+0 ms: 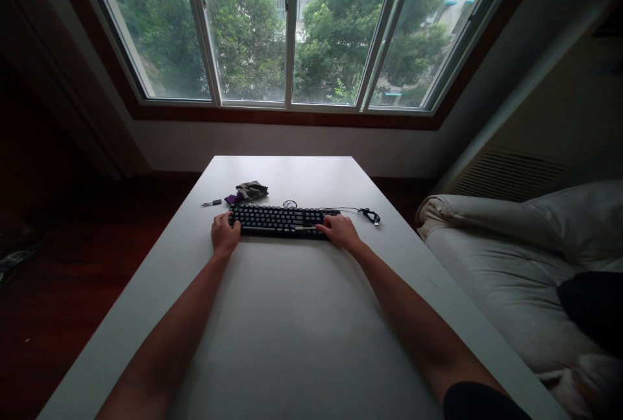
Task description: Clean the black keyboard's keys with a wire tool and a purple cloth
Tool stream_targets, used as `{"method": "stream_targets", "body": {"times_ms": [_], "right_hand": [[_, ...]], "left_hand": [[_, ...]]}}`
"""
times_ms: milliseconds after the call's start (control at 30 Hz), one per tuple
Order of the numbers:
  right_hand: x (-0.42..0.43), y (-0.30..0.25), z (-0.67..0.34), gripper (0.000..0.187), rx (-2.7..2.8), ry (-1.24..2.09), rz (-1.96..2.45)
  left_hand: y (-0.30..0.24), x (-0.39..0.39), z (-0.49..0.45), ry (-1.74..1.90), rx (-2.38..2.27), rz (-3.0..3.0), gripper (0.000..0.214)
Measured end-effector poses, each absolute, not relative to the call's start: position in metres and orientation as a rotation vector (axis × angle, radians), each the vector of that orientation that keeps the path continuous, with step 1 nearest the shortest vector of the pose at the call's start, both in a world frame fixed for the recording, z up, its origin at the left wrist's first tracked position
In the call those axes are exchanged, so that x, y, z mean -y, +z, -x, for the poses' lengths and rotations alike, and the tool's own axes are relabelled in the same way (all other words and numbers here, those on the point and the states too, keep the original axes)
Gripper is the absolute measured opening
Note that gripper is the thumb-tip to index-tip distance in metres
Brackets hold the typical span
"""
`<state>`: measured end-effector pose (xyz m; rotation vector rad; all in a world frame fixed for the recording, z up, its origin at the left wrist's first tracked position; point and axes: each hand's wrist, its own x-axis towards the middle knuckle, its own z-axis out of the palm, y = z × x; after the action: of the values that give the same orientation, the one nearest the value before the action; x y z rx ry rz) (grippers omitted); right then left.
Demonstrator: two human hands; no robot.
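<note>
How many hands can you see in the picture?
2. The left hand is at the left end of the black keyboard; the right hand is toward its right end, with a thin stick. No others show.

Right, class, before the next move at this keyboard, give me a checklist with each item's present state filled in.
1. Keyboard lying flat on the table, keys up: ok.
2. Left hand at the keyboard's left end: ok; how firmly it grips, cannot tell.
3. Right hand holding the thin pale tool: ok, with the tool pointing left across the keyboard.
4. Tool tip actually touching a key: cannot tell; too small to see.
5. Cable bundle away from the right hand: ok, it lies on the table to the right.
6. Crumpled item off the keys: ok, it lies beyond the keyboard, towards the window.
</note>
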<state>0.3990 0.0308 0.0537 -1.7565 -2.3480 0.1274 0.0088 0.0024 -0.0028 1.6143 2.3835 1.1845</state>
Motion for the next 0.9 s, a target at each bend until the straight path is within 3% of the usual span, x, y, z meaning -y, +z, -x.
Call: {"method": "stream_targets", "body": {"times_ms": [567,900], "right_hand": [[-0.038,0.066,-0.257,0.053,2.589,0.152,1.562],[-0.044,0.063,-0.324,0.053,2.57,0.075,1.639]], "left_hand": [[-0.002,-0.002,-0.006,1.194,-2.355,-1.579,0.039],[0.004,-0.003,0.017,1.057,-2.439,-1.381,0.03]]}}
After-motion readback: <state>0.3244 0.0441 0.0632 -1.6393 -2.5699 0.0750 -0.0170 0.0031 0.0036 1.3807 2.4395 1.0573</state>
